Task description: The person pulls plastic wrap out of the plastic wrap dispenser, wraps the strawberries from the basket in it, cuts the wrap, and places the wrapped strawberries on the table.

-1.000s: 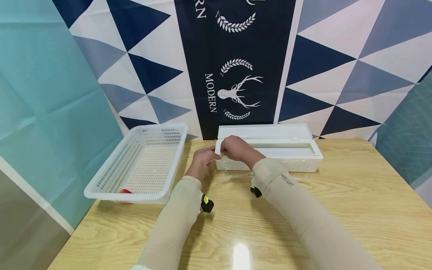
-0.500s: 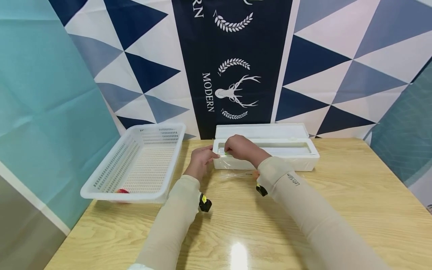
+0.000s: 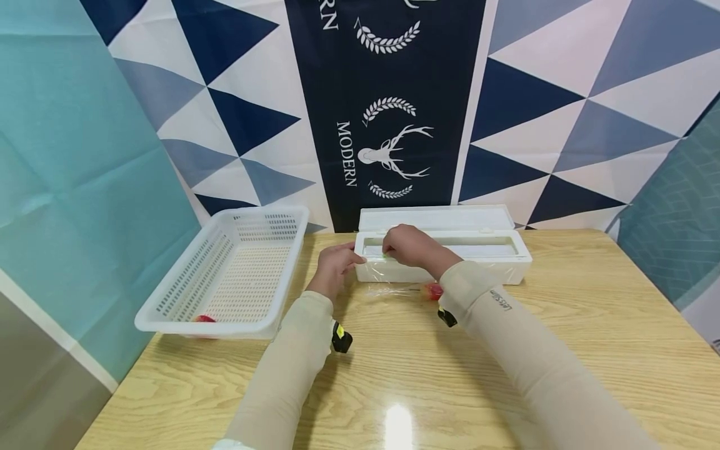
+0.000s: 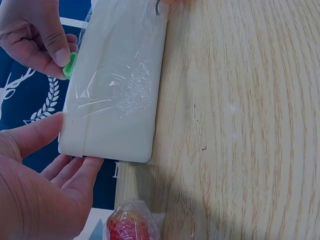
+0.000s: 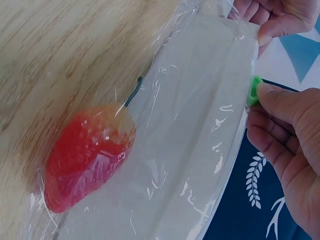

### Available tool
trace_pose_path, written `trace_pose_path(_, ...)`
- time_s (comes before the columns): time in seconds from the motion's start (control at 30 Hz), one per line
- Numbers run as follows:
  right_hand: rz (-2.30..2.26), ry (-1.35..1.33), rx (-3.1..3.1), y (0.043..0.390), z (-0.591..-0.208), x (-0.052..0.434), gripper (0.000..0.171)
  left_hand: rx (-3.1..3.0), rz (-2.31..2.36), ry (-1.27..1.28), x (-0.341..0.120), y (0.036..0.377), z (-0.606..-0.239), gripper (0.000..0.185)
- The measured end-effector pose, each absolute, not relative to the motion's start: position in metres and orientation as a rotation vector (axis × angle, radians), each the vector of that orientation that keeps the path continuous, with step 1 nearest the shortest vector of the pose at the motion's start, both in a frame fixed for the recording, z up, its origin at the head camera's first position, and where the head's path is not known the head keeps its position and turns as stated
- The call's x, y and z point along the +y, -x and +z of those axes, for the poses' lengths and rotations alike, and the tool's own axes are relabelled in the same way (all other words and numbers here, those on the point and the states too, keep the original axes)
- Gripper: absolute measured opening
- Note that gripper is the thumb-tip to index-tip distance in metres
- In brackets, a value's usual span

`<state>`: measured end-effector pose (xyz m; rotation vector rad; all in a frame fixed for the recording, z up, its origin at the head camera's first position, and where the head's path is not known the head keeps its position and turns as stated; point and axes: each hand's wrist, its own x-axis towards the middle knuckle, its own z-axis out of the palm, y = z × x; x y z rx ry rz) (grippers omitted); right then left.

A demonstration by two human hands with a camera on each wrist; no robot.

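A long white cling film box (image 3: 495, 272) stands at the back of the table, its lid raised. My left hand (image 3: 335, 269) grips its left end, thumb at the top edge and fingers round the end. My right hand (image 3: 415, 247) pinches a small green slide cutter (image 5: 254, 91) on the box's rim. Clear film (image 5: 165, 150) hangs over the box's front onto the table. Under film in front of the box lies a red, strawberry-like fruit (image 5: 90, 155) with a dark stem, partly behind my right sleeve in the head view.
To the left stands a white perforated basket (image 3: 270, 325) with a red item (image 3: 204, 319) at its near end. Another film-wrapped red fruit (image 4: 131, 226) lies beyond the box's left end in the left wrist view. A patterned cloth (image 3: 506, 94) hangs behind the table (image 3: 349, 400).
My right hand has slid rightward along the box with the green cutter. The red fruit by my right sleeve has come into view. My left hand stays at the box's end.
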<state>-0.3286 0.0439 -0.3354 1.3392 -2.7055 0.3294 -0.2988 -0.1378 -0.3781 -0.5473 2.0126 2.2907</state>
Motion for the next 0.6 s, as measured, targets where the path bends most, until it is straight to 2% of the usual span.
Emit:
trace_pose_path(0.13,0.318,-1.341,-2.7,0.328,-0.335,0.05,0.015,2.003,2.307,0.544,-0.134,0.3,-0.379,0.052)
trace_pose_path(0.47,0.328,-1.359,-2.676,0.329,-0.339,0.055,0.025,2.028,2.262,0.568,-0.137,0.299,-0.378,0.051)
trace_pose_path(0.6,0.306,-1.345,-2.664,0.331,-0.34,0.054,0.026,2.083,2.191,0.614,-0.137,0.299,-0.374,0.043)
